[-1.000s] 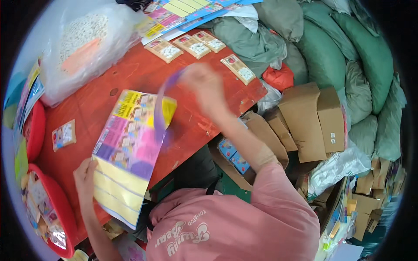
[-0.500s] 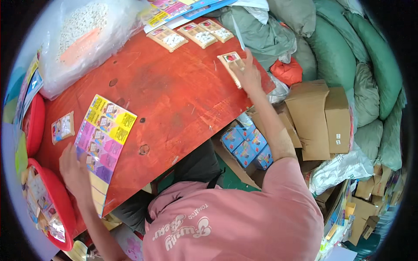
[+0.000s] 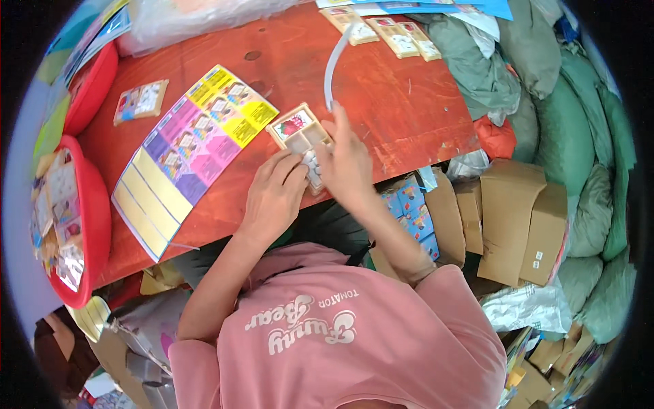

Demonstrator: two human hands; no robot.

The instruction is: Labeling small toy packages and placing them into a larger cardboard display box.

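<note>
A small wooden tray with compartments lies tilted near the table's front edge. It has a strawberry picture in its upper corner and white pieces in a lower compartment. My left hand curls its fingers on the tray's near left side, gripping it. Over the tray's right side is my right hand, slightly blurred, with a curved white strip rising from its fingers. Left of the tray lies a sheet of stickers in yellow, pink and purple, with bare cream bands at its near end.
Filled trays stand at the far edge, and a wrapped tray lies at the left. A red basin of packets sits at the left edge. Cardboard boxes and green sacks crowd the right, beside the red table.
My right hand has brought the tray and white strip from the far right to the front middle. My left hand has left the sticker sheet's side and come to the tray. The view has shifted.
</note>
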